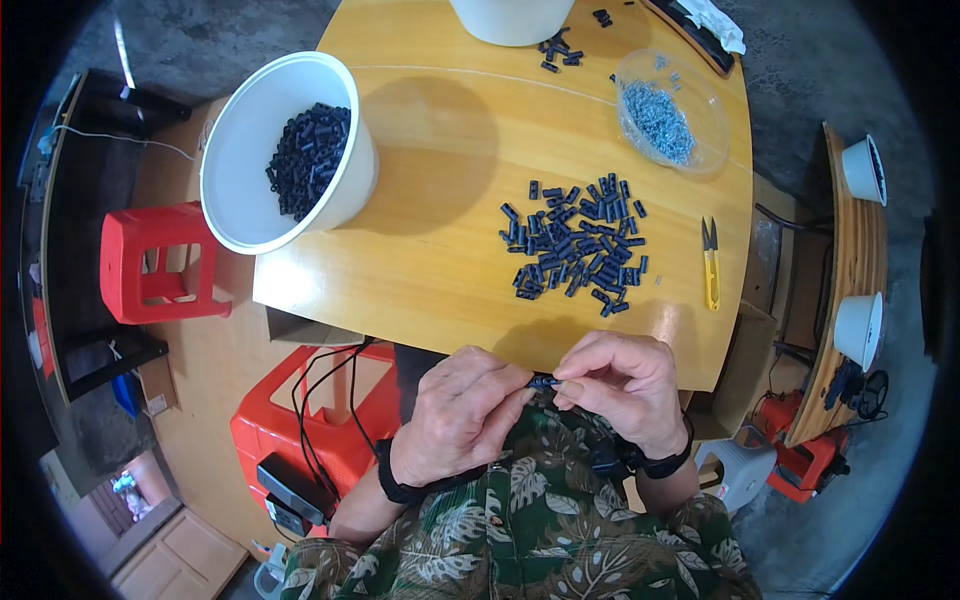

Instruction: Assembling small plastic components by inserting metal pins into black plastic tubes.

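In the head view, the yellow wooden counter (400, 290) stands among red stools (262, 440) on the left and a second counter (862, 240) on the right. At its near edge the hands — left hand (455, 408), right hand (632, 385) — pinch a small black piece (543, 381), largely covered by fingertips. Beyond lie a heap of black pieces (580, 245), yellow-handled snips (712, 282) and a clear bowl (712, 120); a white bucket (235, 150) stands left. Cables (301, 410) cross the nearer stool.
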`<act>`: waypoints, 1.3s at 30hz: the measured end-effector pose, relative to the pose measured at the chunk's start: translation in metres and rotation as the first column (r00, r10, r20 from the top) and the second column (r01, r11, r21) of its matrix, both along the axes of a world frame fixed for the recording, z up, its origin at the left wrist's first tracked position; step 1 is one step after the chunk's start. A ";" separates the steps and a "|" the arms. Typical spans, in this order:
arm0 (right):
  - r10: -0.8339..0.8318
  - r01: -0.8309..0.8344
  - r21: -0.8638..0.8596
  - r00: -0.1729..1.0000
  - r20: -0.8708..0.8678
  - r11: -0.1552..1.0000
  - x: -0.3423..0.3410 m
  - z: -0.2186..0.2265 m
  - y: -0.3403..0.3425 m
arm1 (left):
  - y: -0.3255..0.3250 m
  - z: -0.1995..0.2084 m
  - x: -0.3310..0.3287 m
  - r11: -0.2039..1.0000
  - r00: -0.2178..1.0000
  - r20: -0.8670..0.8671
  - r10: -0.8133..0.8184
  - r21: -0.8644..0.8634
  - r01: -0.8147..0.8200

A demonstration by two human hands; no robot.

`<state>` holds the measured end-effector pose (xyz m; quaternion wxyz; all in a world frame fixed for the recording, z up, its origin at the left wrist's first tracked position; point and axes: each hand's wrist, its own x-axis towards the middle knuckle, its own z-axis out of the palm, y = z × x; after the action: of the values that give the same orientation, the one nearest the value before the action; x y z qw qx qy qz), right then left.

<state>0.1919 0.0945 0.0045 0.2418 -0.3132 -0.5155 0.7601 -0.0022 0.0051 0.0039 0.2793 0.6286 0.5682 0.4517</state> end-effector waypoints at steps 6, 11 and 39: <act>0.056 -0.064 0.141 0.997 0.055 0.988 0.001 -0.001 0.006 | 0.001 0.001 -0.002 0.999 1.000 -0.026 -0.013 -0.034 0.012; 0.120 -0.134 0.288 0.991 0.065 0.948 -0.003 -0.002 0.013 | 0.002 0.000 -0.005 0.996 0.997 -0.015 -0.076 -0.054 0.075; 0.039 -0.059 -0.255 0.996 -0.082 0.965 -0.001 -0.006 -0.003 | -0.007 0.002 0.006 0.996 0.998 0.011 0.059 0.061 -0.060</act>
<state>0.1906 0.0915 -0.0020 0.1996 -0.2999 -0.4108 0.8376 0.0034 -0.0016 0.0061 0.2492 0.6173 0.5713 0.4800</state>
